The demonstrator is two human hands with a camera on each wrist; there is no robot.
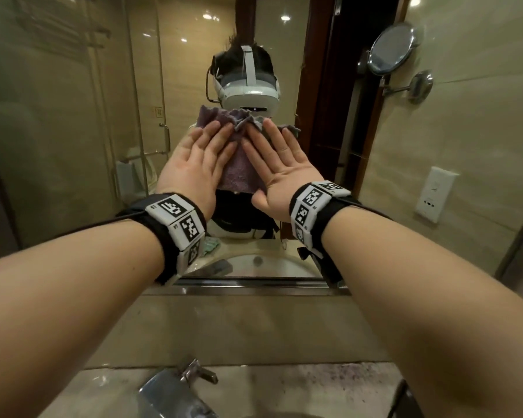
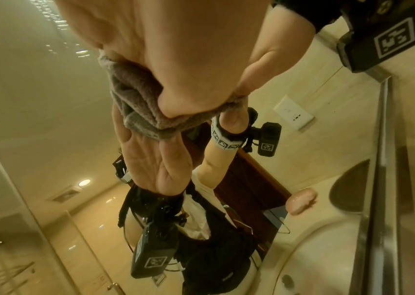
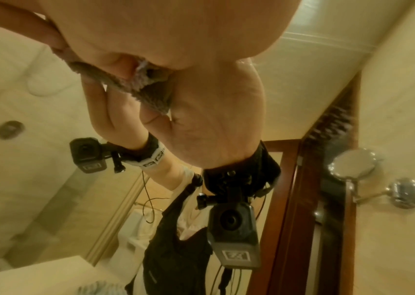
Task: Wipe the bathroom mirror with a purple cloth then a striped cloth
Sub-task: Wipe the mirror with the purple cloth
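The purple cloth [image 1: 238, 173] lies bunched against the bathroom mirror [image 1: 73, 152], at about the height of my reflected head. Both hands press it flat to the glass with straight fingers. My left hand [image 1: 201, 149] covers its left part and my right hand [image 1: 277, 156] its right part, thumbs toward each other. In the left wrist view the cloth [image 2: 138, 99] shows under my left hand [image 2: 175, 59], with the hand's reflection just below. The right wrist view shows the cloth [image 3: 135, 87] under my right hand [image 3: 166, 40]. A pale striped fabric [image 3: 100, 287] is reflected low in the mirror.
A round magnifying mirror [image 1: 393, 48] on an arm sticks out from the tiled wall at the right. A wall socket [image 1: 435, 194] sits below it. The chrome faucet [image 1: 178, 387] and the stone counter [image 1: 314, 384] lie under my forearms, below the mirror's metal bottom rail [image 1: 248, 283].
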